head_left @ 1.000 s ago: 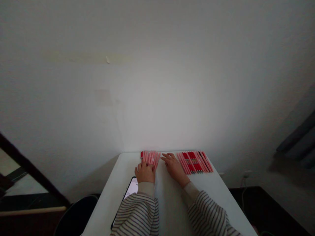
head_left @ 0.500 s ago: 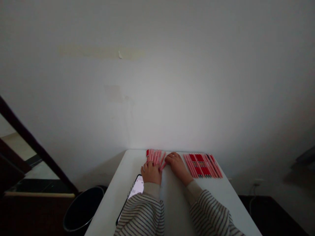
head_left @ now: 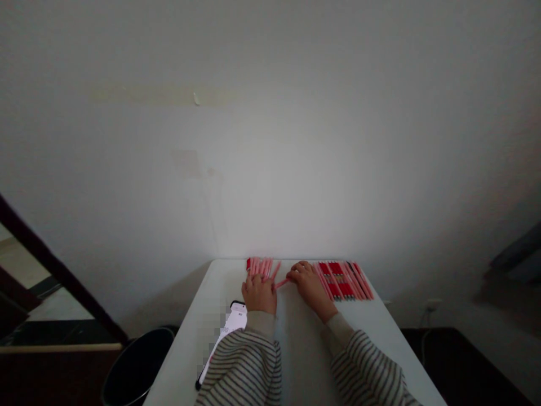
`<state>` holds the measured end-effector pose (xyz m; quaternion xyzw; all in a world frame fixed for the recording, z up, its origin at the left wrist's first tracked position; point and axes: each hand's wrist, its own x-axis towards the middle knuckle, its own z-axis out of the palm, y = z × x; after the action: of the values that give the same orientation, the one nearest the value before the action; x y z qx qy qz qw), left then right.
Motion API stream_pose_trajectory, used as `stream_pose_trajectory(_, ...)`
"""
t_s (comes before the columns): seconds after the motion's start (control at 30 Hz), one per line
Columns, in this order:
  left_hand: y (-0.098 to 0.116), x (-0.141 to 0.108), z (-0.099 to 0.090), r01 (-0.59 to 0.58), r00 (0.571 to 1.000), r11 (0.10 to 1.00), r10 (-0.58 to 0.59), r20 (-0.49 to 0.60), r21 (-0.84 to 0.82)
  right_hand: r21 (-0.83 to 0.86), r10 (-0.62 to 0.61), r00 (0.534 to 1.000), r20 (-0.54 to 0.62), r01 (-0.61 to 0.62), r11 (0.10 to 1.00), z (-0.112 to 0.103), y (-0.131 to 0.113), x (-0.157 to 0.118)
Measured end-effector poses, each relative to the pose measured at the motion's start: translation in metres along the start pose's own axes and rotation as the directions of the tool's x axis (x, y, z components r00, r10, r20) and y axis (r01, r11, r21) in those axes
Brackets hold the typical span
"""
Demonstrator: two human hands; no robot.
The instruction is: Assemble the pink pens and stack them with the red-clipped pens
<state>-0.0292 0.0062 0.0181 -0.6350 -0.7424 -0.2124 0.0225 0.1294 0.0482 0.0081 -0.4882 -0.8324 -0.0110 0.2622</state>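
Note:
On the white table (head_left: 304, 344), my right hand (head_left: 311, 288) pinches one end of a slim pink pen (head_left: 282, 282). That pen slants down to the left, its other end touching my left hand (head_left: 259, 294). My left hand is curled over the near ends of a bunch of pink pens (head_left: 261, 266), which hides part of them. One loose pen (head_left: 276, 269) leans apart at the right of the bunch. Just right of my right hand, a neat row of pink and red pens (head_left: 343, 281) lies side by side, with one dark strip among them.
A phone (head_left: 235, 317) with a lit screen lies left of my left hand, partly under my sleeve. The wall (head_left: 270, 169) meets the table's far edge. A dark bin (head_left: 139, 366) stands on the floor at the left. A socket (head_left: 433, 304) is low on the right.
My right hand has moved slightly right, drawing the pinched pen away from the bunch, so more of it shows. My left hand stays on the bunch. The view has shifted slightly.

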Motion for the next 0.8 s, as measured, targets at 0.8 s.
stream_pose_trajectory(0.8,0.044,-0.020,0.045,-0.209,0.978,0.958,0.209,-0.017,-0.196,-0.156,0.144,0.940,-0.310,-0.199,0.967,-0.017,0.034,-0.089)
